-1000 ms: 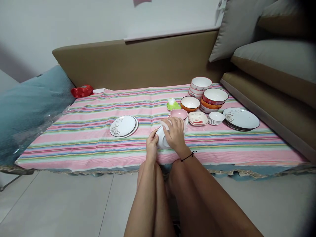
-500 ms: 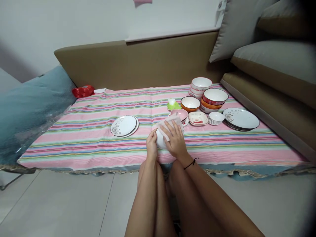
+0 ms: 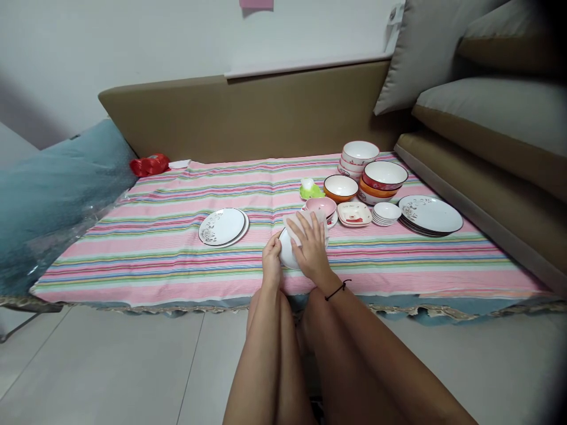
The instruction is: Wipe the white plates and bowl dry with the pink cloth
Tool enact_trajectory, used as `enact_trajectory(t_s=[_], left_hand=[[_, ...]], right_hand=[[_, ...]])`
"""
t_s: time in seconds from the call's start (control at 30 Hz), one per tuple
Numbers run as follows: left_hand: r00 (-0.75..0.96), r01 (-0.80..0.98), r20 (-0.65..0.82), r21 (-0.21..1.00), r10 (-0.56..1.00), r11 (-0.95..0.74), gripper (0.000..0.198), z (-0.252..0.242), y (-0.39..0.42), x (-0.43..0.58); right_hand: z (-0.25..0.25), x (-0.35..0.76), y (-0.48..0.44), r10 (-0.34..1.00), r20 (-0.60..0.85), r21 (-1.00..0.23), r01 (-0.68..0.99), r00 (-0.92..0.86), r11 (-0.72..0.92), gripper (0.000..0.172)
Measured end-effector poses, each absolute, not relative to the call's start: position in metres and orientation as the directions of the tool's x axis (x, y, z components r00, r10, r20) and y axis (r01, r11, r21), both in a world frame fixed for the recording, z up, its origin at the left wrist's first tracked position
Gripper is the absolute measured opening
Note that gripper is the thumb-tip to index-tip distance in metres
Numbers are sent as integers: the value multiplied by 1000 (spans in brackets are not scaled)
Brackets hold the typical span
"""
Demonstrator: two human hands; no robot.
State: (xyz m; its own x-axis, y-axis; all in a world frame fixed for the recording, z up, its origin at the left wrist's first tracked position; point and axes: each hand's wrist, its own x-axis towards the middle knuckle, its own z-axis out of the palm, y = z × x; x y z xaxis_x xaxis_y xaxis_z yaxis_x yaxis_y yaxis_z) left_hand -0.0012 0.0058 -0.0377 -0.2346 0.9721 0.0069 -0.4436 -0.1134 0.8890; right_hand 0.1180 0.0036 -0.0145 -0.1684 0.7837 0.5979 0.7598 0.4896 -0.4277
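Far left, on the striped cloth: one red bundle. Next, two round plates, overlapping, top one floral side up.

Centre, near edge, by the knees: left hand grasps the left rim of one white plate. Plate round, no long axis; plain face toward the viewer, front or back cannot tell. Right hand unclenched, fingers spread and pointing away, flat over one pale wipe on the plate's right part.

Beyond: one green dish, one pink bowl, one orange bowl. Then stacked square dishes, red-rimmed bowls, three mixed bowls, small dishes, large plates; exact count unclear except the three.
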Motion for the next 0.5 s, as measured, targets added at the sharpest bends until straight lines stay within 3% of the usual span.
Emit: enact_trajectory(t_s=[0.3,0.5], left_hand=[[-140,-687,-142,726,980,7,63,-26,4,-1],[-160,-659,-154,752,975,11,37,-29,7,-6]], right_hand=[[-32,117,-13,693,532,-195,726,-486,659,58],[-47,138,-13,574,504,-61,637,-645,768,61]])
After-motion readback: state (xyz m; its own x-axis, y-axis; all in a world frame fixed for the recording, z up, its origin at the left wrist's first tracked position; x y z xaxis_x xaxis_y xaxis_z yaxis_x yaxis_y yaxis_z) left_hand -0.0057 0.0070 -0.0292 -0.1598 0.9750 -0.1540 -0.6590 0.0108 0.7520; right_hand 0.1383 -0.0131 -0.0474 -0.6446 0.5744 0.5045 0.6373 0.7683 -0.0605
